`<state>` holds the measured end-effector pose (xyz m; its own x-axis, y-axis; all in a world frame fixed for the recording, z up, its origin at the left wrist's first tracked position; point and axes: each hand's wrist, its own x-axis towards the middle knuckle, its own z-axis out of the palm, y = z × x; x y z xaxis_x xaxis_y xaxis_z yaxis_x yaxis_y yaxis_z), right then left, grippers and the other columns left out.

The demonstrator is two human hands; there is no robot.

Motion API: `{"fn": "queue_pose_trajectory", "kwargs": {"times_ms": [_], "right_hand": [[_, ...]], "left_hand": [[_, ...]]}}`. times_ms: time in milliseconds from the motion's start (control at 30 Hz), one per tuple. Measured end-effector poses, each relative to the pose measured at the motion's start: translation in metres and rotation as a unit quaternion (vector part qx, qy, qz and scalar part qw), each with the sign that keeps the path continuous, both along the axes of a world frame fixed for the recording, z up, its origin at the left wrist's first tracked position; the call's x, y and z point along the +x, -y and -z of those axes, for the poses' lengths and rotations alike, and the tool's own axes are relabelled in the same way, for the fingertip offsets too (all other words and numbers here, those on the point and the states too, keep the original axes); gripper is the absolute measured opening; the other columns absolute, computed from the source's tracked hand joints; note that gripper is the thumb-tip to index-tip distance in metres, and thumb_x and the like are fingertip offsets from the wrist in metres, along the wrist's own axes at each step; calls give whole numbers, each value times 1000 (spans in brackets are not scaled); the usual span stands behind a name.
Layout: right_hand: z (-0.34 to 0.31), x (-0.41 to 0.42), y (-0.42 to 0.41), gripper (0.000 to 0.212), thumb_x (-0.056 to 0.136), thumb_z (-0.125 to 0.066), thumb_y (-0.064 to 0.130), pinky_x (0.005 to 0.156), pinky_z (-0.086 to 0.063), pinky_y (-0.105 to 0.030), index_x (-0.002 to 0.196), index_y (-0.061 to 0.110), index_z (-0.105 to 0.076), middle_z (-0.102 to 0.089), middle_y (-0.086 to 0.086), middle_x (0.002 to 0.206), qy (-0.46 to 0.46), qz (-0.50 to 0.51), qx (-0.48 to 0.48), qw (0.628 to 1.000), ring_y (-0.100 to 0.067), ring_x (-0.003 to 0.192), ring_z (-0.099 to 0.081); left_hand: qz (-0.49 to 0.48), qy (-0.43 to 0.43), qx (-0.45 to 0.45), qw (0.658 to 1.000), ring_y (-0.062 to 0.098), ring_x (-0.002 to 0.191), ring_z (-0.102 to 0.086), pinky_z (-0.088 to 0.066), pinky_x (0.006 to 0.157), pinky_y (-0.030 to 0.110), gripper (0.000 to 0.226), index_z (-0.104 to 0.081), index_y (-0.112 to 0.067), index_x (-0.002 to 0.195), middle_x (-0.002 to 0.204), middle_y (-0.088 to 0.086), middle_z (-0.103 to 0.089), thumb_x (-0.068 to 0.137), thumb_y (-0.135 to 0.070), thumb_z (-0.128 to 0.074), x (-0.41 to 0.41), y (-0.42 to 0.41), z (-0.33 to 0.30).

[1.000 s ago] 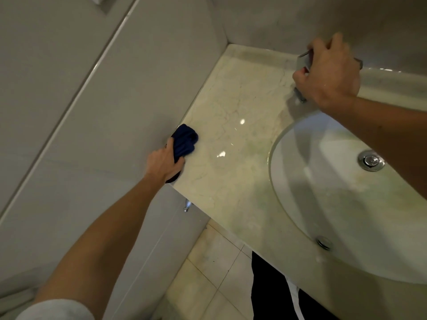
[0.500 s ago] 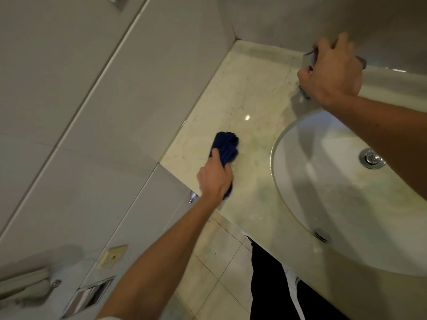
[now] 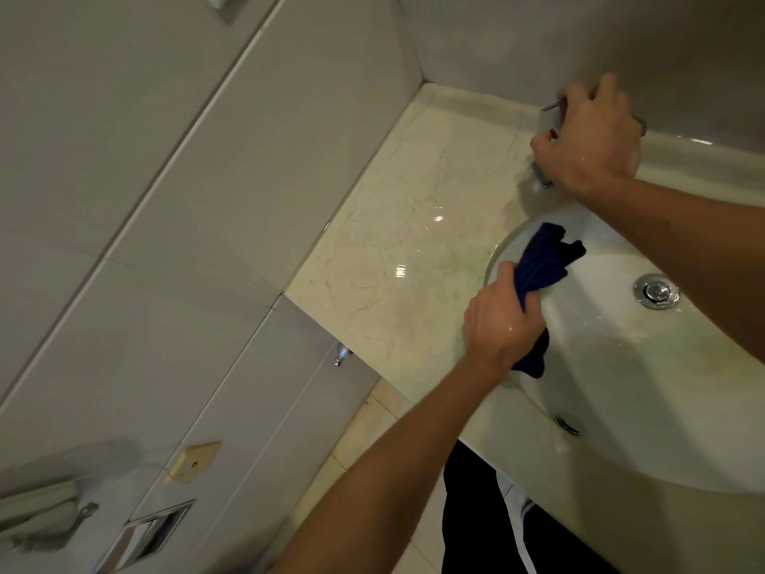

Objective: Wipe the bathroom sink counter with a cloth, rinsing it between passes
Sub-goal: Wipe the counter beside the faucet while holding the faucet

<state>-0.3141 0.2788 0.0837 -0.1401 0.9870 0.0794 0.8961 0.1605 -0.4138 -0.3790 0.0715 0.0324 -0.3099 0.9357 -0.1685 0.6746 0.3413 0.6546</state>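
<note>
My left hand (image 3: pixel 499 325) grips a bunched dark blue cloth (image 3: pixel 542 261) over the left rim of the white oval sink (image 3: pixel 645 408). The cloth's ends stick up and down out of my fist. My right hand (image 3: pixel 592 142) is closed over the chrome faucet (image 3: pixel 548 118) at the back of the counter, hiding most of it. No water stream is visible. The pale marble counter (image 3: pixel 397 250) lies to the left of the sink, shiny with light reflections.
Grey tiled walls (image 3: pixel 207 200) close the counter on the left and back. A chrome drain (image 3: pixel 657 291) sits in the basin, an overflow hole (image 3: pixel 569 424) near its front. Below left are a wall socket (image 3: pixel 194 461), a wall phone (image 3: pixel 37 511) and the tiled floor (image 3: pixel 372 441).
My left hand has carried the cloth rightward from the wall edge, across the counter, to the sink's left rim. My right hand has stayed on the faucet.
</note>
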Motion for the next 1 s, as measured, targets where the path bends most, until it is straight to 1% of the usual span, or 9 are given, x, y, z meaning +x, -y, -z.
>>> {"fn": "queue_pose_trajectory", "kwargs": {"times_ms": [67, 200, 300, 400, 500, 633, 833, 900, 1000], "right_hand": [[0, 1, 0, 47, 92, -61, 34, 95, -48, -52, 133, 11, -52, -46, -21, 134, 0, 2, -1, 1000, -39, 123, -48], [0, 1, 0, 45, 91, -59, 33, 93, -47, -52, 128, 9, -53, -46, -21, 133, -4, 5, 3, 1000, -39, 122, -49], [0, 0, 1, 45, 91, -58, 33, 91, -48, -52, 128, 8, -54, -47, -21, 133, -2, 6, 6, 1000, -39, 121, -49], [1, -1, 0, 45, 90, -59, 33, 92, -49, -52, 128, 9, -54, -47, -20, 134, -6, 7, 4, 1000, -38, 122, -50], [3, 0, 0, 46, 90, -59, 35, 94, -49, -51, 130, 11, -53, -47, -19, 135, -5, 5, 5, 1000, -37, 122, -49], [2, -1, 0, 47, 91, -57, 35, 95, -47, -50, 130, 10, -53, -46, -19, 135, 1, 7, 4, 1000, -37, 123, -49], [-3, -1, 3, 45, 90, -57, 33, 95, -47, -50, 129, 10, -52, -46, -19, 135, -3, 8, -3, 1000, -37, 123, -49], [-4, 0, 4, 45, 90, -57, 32, 95, -47, -50, 129, 10, -52, -47, -19, 135, -3, 6, -3, 1000, -37, 123, -49], [-5, 0, 5, 44, 90, -58, 31, 93, -48, -51, 129, 10, -52, -47, -20, 134, -7, 4, -2, 1000, -38, 122, -49]], "left_hand": [[-25, -9, 26, 999, 22, 60, -60, -43, 52, 32, 16, -53, -16, 113, 74, 2, -63, 99, -22, -56, -26, 7, -12], [-93, -131, 28, 987, 21, 63, -59, -38, 53, 30, 22, -54, -20, 118, 77, -1, -65, 96, -22, -56, -111, 27, -32], [-128, -228, -5, 965, 22, 62, -58, -37, 53, 29, 24, -56, -15, 119, 76, -2, -61, 96, -23, -57, -171, 48, -29], [-137, -249, -66, 956, 26, 68, -64, -37, 54, 29, 24, -56, -12, 118, 77, 0, -60, 99, -26, -55, -191, 68, -9], [-165, -213, -96, 958, 20, 64, -58, -37, 51, 29, 29, -52, -14, 124, 80, -1, -63, 97, -25, -53, -160, 89, 14], [-211, -151, -108, 960, 25, 66, -65, -58, 63, 40, 28, -44, -22, 117, 84, 1, -69, 91, -30, -51, -82, 111, 26], [-174, -56, -190, 965, 23, 94, -72, -56, 87, 38, 39, -41, -25, 133, 111, -1, -72, 98, -30, -58, 41, 105, 14], [-113, -24, -186, 976, 25, 95, -71, -56, 84, 39, 40, -40, -24, 137, 112, 2, -71, 100, -31, -55, 67, 92, 11], [-59, 28, -148, 987, 24, 82, -68, -58, 71, 39, 31, -44, -26, 127, 97, 2, -70, 100, -36, -53, 76, 73, 5]]}}
